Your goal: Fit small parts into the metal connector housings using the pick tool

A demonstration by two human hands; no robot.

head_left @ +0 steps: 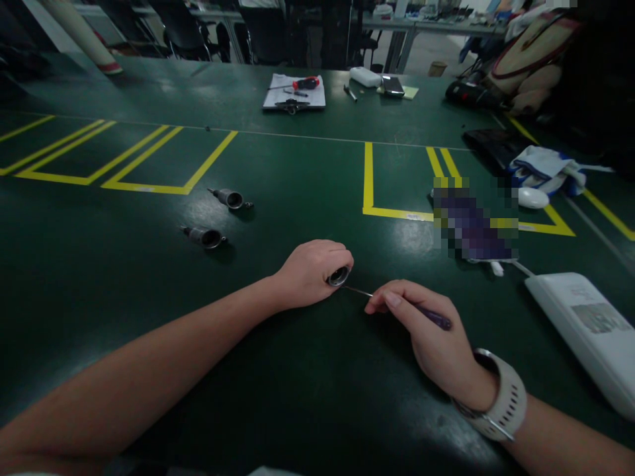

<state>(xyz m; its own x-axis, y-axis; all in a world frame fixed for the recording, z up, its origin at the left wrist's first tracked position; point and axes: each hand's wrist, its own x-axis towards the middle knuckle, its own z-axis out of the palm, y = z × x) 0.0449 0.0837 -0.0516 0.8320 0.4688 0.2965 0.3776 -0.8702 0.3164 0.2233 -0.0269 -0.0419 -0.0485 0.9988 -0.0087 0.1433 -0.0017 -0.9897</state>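
My left hand (312,272) is wrapped round a small metal cylindrical part (339,276), its round open end facing me. Between the fingers of my right hand (431,330) is a screwdriver (439,318) with a dark purple handle. Its thin shaft points left, and the tip is at the lower edge of the metal part; whether it touches a screw there I cannot tell. Two similar metal parts lie on the green table to the left, one (233,198) farther back and the other (206,237) nearer. Each has a narrow pointed end and a small fitting at the open end.
Yellow tape lines (368,178) mark the green tabletop. A clipboard (270,99) with a red-handled screwdriver (306,83) lies at the back. On the right are a phone (471,228), a white power bank-like box (570,311), gloves (546,165) and a white oval object (532,198).
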